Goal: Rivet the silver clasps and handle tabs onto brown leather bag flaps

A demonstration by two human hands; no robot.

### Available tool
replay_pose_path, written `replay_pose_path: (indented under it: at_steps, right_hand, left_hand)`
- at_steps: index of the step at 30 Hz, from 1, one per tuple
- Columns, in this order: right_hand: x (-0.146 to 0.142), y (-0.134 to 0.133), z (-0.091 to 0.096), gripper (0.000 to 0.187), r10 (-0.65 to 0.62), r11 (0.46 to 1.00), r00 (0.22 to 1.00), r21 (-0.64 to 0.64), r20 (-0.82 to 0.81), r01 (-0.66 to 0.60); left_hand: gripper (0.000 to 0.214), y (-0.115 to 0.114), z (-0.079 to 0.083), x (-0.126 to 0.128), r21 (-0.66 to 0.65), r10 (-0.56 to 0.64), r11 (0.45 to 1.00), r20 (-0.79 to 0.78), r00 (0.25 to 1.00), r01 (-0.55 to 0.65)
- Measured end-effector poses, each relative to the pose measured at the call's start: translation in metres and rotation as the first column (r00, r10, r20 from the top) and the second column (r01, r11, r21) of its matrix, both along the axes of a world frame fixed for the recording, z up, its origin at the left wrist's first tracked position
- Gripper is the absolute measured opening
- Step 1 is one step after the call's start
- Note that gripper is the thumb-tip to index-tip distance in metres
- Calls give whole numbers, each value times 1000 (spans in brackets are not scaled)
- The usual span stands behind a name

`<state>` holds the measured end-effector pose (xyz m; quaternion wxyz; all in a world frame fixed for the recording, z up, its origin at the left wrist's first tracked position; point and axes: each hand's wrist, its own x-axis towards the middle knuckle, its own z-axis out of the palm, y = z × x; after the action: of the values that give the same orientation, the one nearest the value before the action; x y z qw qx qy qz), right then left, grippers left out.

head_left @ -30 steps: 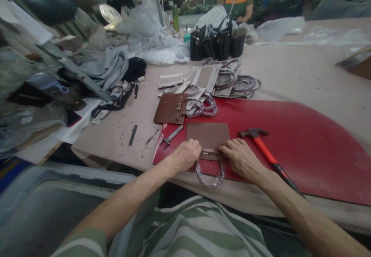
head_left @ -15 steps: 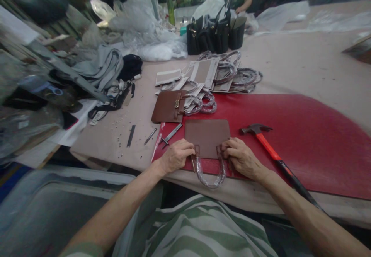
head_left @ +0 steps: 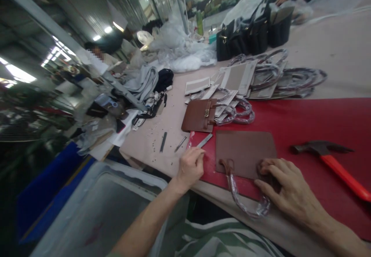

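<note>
A brown leather panel (head_left: 246, 148) lies on the red mat (head_left: 304, 118) at the table's near edge. Its looped handle (head_left: 246, 206), wrapped in clear plastic, hangs over the edge toward me. My right hand (head_left: 285, 185) lies flat on the panel's near right corner, fingers spread over the handle's right end. My left hand (head_left: 189, 166) is left of the panel, its fingers curled around the near end of a thin metal tool (head_left: 205, 140) at the mat's left edge.
A hammer (head_left: 333, 160) with an orange handle lies right of the panel. Behind are a brown flap piece (head_left: 198, 114), stacked panels and wrapped handles (head_left: 255, 79), and black bags (head_left: 249, 36). Loose metal strips (head_left: 163, 142) lie left. A grey bin (head_left: 95, 210) is below the table.
My view swung left. My left hand left the panel's handle end and moved left to the metal tool. My right hand stays pressed on the panel's right handle end.
</note>
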<state>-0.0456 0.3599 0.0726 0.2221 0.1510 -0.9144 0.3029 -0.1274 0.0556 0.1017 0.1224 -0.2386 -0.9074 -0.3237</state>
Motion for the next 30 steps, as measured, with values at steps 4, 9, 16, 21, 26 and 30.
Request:
replay_pose_path:
  at_steps: [4,9,16,21,26,30]
  right_hand:
    - [-6,0,-11,36,-34,996,999,81,-31,37]
    - [-15,-4,-10,43,-98,985,995,139,-12,99]
    - [-12,-8,2,44,-91,992,991,92,101,81]
    - [-9,-10,4,44,-90,994,990,78,112,82]
    - [-7,-10,4,42,-88,994,990,81,106,80]
    - [-7,-10,6,41,-98,993,988,79,122,89]
  left_hand:
    - [19,-33,5,-39,-178,373,916,43,927,-360]
    - [24,-60,5,-79,-556,525,765,246,814,-325]
    - [18,-66,2,-106,-653,506,743,410,759,-143]
    - [17,-67,2,-108,-687,487,717,372,790,-118]
    - [23,-79,4,-98,-685,516,707,328,792,-177]
    - [27,-99,9,-98,-701,602,640,205,772,-314]
